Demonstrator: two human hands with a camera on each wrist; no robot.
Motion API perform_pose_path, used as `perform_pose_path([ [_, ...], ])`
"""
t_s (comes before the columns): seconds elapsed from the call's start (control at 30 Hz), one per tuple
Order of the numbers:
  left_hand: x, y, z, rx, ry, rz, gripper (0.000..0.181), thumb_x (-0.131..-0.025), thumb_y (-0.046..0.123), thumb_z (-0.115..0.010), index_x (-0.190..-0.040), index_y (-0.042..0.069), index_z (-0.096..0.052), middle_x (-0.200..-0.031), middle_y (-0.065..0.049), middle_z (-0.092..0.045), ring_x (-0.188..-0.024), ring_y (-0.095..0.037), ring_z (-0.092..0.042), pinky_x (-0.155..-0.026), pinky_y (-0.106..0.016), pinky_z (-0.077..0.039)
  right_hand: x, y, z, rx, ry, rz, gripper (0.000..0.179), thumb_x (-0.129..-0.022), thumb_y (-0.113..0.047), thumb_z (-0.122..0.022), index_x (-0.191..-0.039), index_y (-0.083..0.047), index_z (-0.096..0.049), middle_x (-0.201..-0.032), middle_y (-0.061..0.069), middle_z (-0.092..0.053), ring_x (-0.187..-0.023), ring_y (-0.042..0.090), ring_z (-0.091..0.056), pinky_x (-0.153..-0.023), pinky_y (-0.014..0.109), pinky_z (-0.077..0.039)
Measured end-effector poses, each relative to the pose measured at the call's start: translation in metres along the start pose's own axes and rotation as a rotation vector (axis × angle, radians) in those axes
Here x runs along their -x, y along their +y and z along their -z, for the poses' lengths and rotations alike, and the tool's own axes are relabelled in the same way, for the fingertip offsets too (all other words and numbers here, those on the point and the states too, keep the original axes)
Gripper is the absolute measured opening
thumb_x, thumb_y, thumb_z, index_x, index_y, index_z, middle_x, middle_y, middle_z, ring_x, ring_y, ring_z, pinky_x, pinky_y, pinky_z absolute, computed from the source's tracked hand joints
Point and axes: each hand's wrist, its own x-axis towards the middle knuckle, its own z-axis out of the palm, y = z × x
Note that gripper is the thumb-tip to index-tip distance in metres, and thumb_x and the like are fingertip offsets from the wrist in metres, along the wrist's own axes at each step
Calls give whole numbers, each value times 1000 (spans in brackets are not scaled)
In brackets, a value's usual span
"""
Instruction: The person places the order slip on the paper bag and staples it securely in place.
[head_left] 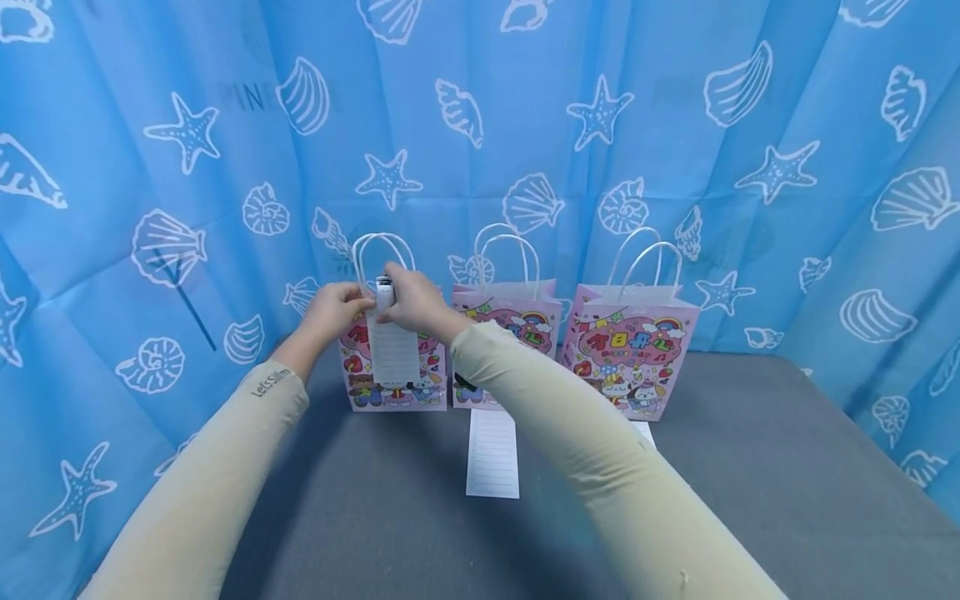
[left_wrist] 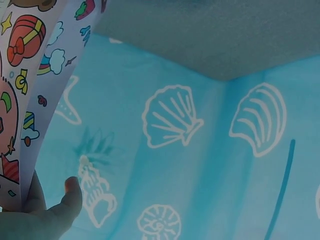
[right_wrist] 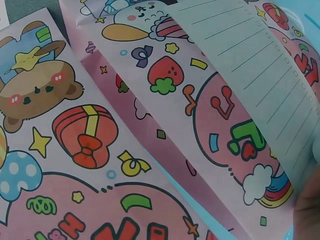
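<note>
At the left, a pink cartoon-print gift bag point(head_left: 356, 392) with white handles stands upright, a lined paper slip point(head_left: 396, 354) hanging over its front. My left hand point(head_left: 330, 317) pinches the bag's top edge at the left corner; in the left wrist view its fingers point(left_wrist: 70, 200) are at that edge. My right hand point(head_left: 420, 304) grips a small white-and-black stapler point(head_left: 384, 296) upright over the top of the slip. The right wrist view shows the slip point(right_wrist: 245, 55) against the printed bag front, with a bit of the right hand point(right_wrist: 307, 215) at the edge.
Two matching bags, one in the middle point(head_left: 491, 302) and one at right point(head_left: 633, 342), stand in the same row. A lined slip point(head_left: 492, 454) lies before the middle bag, another point(head_left: 643, 432) partly behind my right sleeve. A blue shell-print curtain point(head_left: 480, 125) hangs behind the grey table point(head_left: 375, 517).
</note>
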Motion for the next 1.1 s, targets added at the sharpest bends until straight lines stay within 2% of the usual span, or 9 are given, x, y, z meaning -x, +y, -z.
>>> perform_pose_path([
  [0.2,0,0,1,-21,8,-39,28,-101,18,-53,-110,-6,-64,-105,-22,-63,-88,-31,-55,-74,-40,-45,1,-1,-6,69,67,16,36,-83,-11,-78,-107,-7,-53,-95,8,-64,-82,21,-62,-67,28,-50],
  [0.3,1,-2,0,-47,1,-33,27,-102,19,-52,-107,-5,-63,-99,-20,-62,-83,-28,-53,-70,-38,-44,3,-3,-10,73,70,-7,36,-84,-13,-77,-111,-6,-54,-96,9,-65,-82,21,-63,-66,27,-49],
  [0.43,3,-4,-2,-65,-13,-21,25,-103,18,-50,-105,-4,-63,-95,-18,-62,-80,-27,-54,-68,-38,-45,9,-8,-5,-98,81,-76,49,-84,-13,-77,-123,-3,-50,-103,12,-63,-88,23,-63,-69,27,-51],
  [0.53,4,-3,-2,-70,-16,-24,26,-103,19,-51,-107,-4,-63,-96,-19,-62,-82,-28,-56,-71,-39,-46,16,-9,5,-295,150,-122,54,-84,-12,-78,-128,-2,-47,-107,14,-61,-93,24,-63,-72,27,-52],
  [0.63,3,-2,-2,-92,-19,-34,29,-102,21,-52,-111,-5,-62,-103,-21,-59,-90,-33,-56,-78,-44,-47,24,-9,21,-445,213,-161,53,-84,-10,-78,-126,-1,-47,-110,15,-60,-97,25,-62,-75,28,-53],
  [0.77,3,3,1,-118,-1,-62,32,-101,20,-54,-118,-6,-59,-120,-26,-53,-110,-40,-52,-93,-52,-42,35,-6,41,-535,236,-195,52,-86,-11,-76,-126,-1,-45,-113,15,-57,-99,26,-60,-78,30,-53],
  [0.9,7,7,6,-121,20,-67,44,-100,19,-54,-134,-8,-48,-141,-30,-38,-132,-45,-33,-108,-57,-26,48,-2,56,-589,240,-215,58,-86,-13,-76,-132,-1,-42,-117,16,-54,-102,26,-57,-83,36,-52],
  [1.0,15,7,9,-113,84,-74,49,-100,18,-53,-140,-8,-40,-146,-29,-33,-137,-45,-25,-111,-57,-19,61,3,66,-637,247,-231,66,-86,-12,-75,-139,-3,-36,-122,17,-50,-106,28,-56,-88,43,-51],
  [1.1,25,5,12,-78,149,-87,49,-101,16,-52,-142,-6,-39,-146,-29,-35,-137,-45,-26,-111,-57,-20,73,7,77,-675,258,-259,69,-86,-11,-75,-141,-4,-34,-127,18,-47,-109,29,-55,-90,46,-50],
])
